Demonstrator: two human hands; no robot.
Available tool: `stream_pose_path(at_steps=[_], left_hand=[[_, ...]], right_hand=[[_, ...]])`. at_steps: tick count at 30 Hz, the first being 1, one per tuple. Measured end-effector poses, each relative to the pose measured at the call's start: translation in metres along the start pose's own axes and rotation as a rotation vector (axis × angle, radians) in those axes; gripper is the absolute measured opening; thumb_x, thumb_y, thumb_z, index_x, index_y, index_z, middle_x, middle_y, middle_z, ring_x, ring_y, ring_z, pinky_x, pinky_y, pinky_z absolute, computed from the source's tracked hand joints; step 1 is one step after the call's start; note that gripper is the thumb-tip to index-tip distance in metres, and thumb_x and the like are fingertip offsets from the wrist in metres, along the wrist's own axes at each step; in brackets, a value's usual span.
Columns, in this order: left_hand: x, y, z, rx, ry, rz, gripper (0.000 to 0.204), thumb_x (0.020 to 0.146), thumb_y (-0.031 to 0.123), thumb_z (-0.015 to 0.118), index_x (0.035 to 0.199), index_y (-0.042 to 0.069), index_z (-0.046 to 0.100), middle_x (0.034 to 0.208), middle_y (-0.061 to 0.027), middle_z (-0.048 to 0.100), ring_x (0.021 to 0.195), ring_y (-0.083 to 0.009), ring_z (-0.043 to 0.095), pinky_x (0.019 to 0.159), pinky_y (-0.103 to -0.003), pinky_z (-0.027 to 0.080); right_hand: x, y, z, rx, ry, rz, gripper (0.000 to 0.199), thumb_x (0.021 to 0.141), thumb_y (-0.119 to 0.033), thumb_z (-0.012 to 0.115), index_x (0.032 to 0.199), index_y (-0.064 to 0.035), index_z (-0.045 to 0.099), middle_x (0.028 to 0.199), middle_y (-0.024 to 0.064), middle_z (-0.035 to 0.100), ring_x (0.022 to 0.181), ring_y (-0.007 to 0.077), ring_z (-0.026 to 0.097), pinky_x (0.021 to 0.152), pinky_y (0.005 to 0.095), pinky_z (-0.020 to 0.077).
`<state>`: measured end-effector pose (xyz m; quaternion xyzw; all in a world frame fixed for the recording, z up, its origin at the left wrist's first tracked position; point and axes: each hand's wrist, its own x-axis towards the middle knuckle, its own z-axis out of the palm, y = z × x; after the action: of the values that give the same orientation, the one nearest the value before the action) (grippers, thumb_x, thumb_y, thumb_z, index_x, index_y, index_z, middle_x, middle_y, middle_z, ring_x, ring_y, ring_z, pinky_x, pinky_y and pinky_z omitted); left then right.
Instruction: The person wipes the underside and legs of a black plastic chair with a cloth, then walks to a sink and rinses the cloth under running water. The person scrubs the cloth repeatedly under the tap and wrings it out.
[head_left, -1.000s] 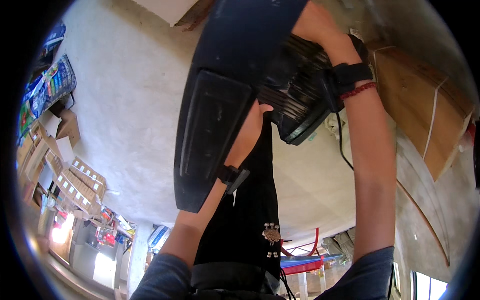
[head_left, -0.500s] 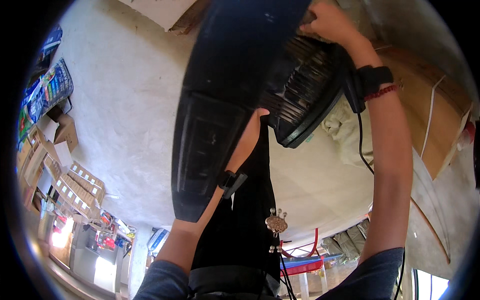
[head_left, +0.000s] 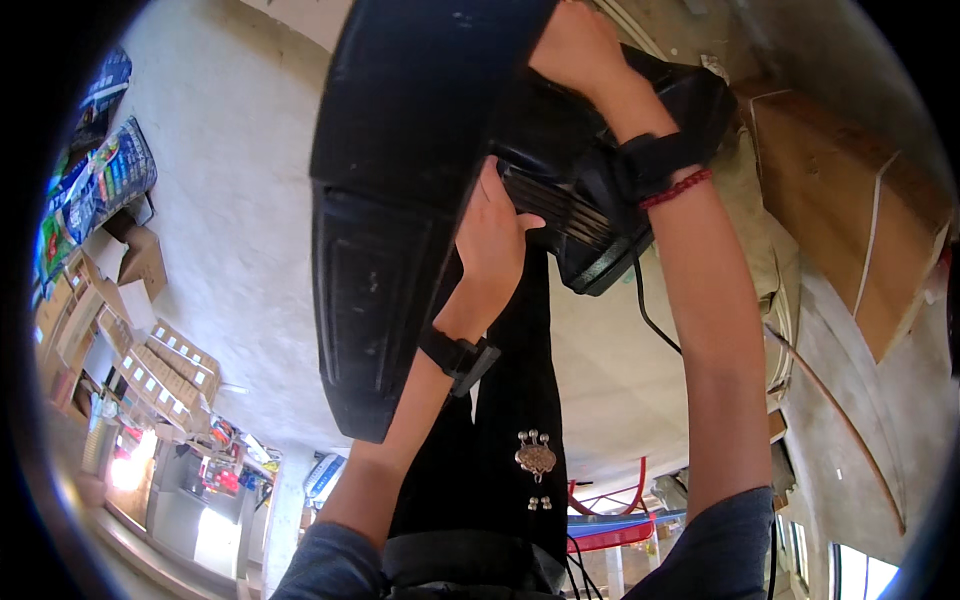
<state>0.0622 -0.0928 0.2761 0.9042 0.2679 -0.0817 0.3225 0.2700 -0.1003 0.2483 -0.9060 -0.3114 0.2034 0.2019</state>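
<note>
A black fan with a ribbed grille is held up close in front of me. A large black plastic panel covers its left side. My left hand grips the edge where the panel meets the grille, a black strap on its wrist. My right hand is closed on the top of the fan; its wrist carries a black band and a red bead bracelet. A thin black cord hangs from the fan. Below it hangs a black cloth strip with a silver ornament.
Stacked cardboard boxes and colourful printed bags sit at the left rim. A brown wooden board lies at the right, with a thin pipe under it. A red and blue frame shows near the bottom.
The fan and panel have risen and filled more of the view, hiding most of the round grille. My left hand climbed to the grille's edge; my right hand shifted to the top.
</note>
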Motion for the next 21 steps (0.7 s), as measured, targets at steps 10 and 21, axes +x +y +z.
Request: stream_pose_path(at_steps=[10, 21], left_hand=[[-0.006, -0.016, 0.011, 0.074, 0.161, 0.232, 0.072, 0.061, 0.032, 0.070, 0.114, -0.006, 0.039, 0.127, -0.0268, 0.039, 0.107, -0.0378, 0.047, 0.088, -0.037, 0.040], [-0.009, -0.020, 0.020, 0.126, 0.115, 0.099, 0.084, 0.060, 0.034, 0.070, 0.120, -0.011, 0.033, 0.105, -0.0189, 0.051, 0.098, -0.0348, 0.050, 0.088, -0.037, 0.039]], right_hand=[[-0.004, 0.047, -0.031, -0.065, 0.105, -0.249, 0.023, 0.068, -0.014, 0.061, 0.090, -0.0100, 0.066, 0.077, 0.0132, 0.061, 0.076, 0.0305, 0.058, 0.071, 0.0381, 0.0462], [-0.012, -0.001, 0.000, -0.194, 0.097, -0.093, 0.021, 0.059, -0.008, 0.057, 0.079, -0.0032, 0.058, 0.078, 0.0185, 0.060, 0.081, 0.0349, 0.058, 0.071, 0.0436, 0.0463]])
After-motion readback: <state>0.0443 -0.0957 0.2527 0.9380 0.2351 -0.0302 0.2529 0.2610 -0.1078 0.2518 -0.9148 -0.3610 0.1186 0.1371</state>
